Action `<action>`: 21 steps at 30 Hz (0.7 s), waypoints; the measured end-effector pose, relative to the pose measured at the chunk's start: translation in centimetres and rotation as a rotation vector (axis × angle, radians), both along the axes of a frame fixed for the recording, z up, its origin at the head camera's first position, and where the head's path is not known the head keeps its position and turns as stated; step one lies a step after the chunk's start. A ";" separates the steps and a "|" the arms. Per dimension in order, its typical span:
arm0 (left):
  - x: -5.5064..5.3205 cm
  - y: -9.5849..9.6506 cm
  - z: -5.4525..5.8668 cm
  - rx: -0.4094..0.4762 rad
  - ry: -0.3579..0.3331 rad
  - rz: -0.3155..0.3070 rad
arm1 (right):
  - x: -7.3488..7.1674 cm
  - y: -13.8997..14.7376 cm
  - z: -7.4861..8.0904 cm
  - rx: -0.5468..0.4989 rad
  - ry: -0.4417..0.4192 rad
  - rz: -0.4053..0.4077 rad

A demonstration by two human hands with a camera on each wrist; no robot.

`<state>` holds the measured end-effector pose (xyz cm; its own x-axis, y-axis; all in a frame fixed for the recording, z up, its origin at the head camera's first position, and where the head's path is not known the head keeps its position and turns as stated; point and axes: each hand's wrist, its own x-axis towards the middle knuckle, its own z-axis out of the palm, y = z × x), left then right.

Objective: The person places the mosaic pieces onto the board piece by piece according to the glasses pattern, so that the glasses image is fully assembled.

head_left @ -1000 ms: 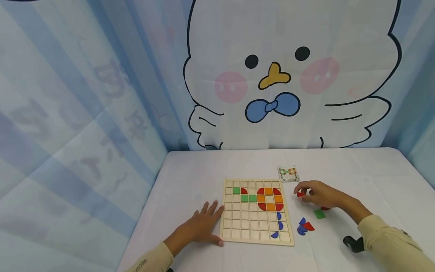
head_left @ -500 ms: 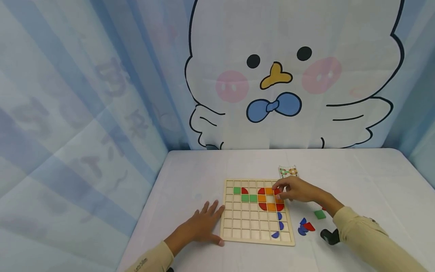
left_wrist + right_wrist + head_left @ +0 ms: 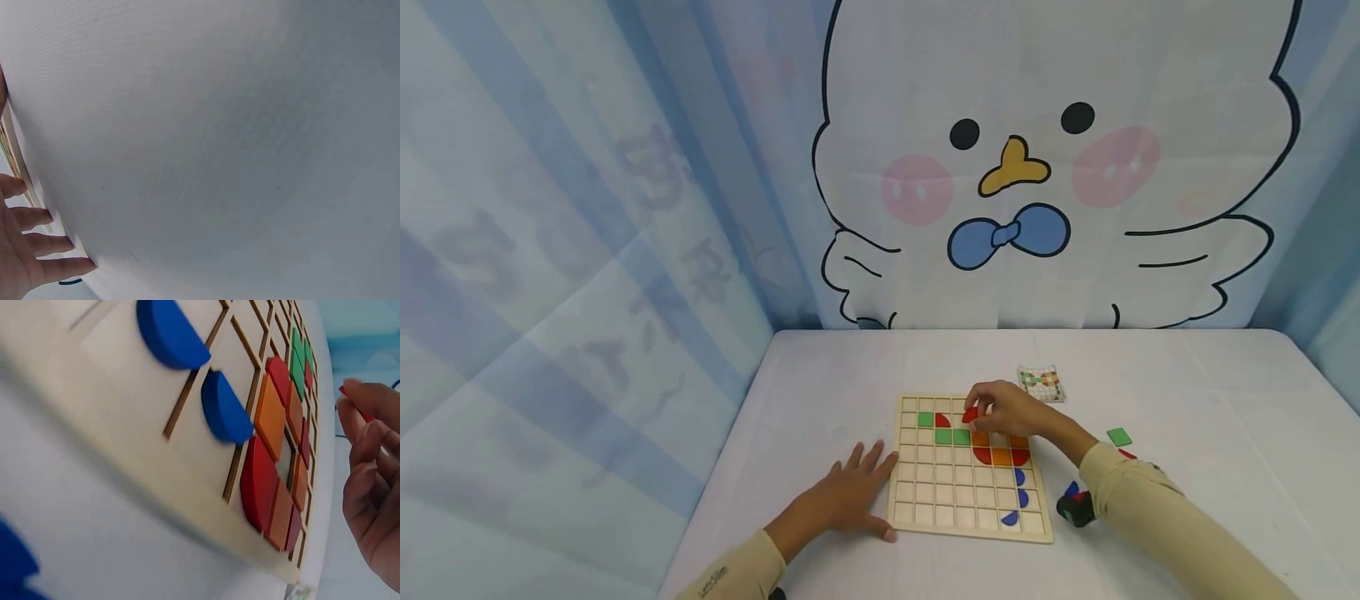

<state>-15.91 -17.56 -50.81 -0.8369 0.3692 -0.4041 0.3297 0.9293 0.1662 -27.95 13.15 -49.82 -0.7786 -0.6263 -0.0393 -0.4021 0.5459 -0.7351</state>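
Note:
A wooden grid board (image 3: 943,493) lies on the table with red, orange, green and blue tiles in its cells. My left hand (image 3: 847,493) rests with spread fingers at the board's left edge. Over the upper part of the board, my right hand (image 3: 1011,410) pinches a red quarter-circle tile (image 3: 970,414) between thumb and fingers. This held tile (image 3: 357,405) shows edge-on in the right wrist view. Below it are orange tiles (image 3: 1002,457), partly covered by the hand. Green squares (image 3: 943,436) and a red quarter circle (image 3: 942,421) sit to its left. Blue pieces (image 3: 1022,497) occupy right-hand cells.
Behind the board lies a small pattern card (image 3: 1043,384). To the right are a loose green tile (image 3: 1119,437), a red piece (image 3: 1127,454) and blue pieces (image 3: 1072,489), partly hidden by the black wrist camera (image 3: 1077,509). A curtain stands behind the table.
My right hand has carried the red tile leftward from the table at the right to over the board. The loose green tile has shifted slightly up and right. My left hand stays put.

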 end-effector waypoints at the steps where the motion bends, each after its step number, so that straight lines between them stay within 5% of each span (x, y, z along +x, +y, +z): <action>1: 0.0 0.0 0.0 0.001 -0.001 -0.001 | -0.1 -0.3 -0.1 0.000 0.006 -0.012; 10: -0.1 0.2 0.2 -0.005 -0.005 -0.006 | -0.7 -2.8 -0.7 -0.041 -0.014 -0.023; 16: -0.1 0.2 0.3 -0.007 -0.004 -0.009 | -0.9 -4.6 -1.5 -0.089 -0.108 -0.036; 21: -0.1 0.2 0.1 -0.005 0.000 -0.016 | -1.0 -6.2 -1.7 -0.057 -0.045 -0.047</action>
<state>-15.99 -17.38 -50.70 -0.8310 0.3805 -0.4059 0.3447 0.9248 0.1612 -28.91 6.92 -51.53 -0.8056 -0.5911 -0.0400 -0.3429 0.5203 -0.7821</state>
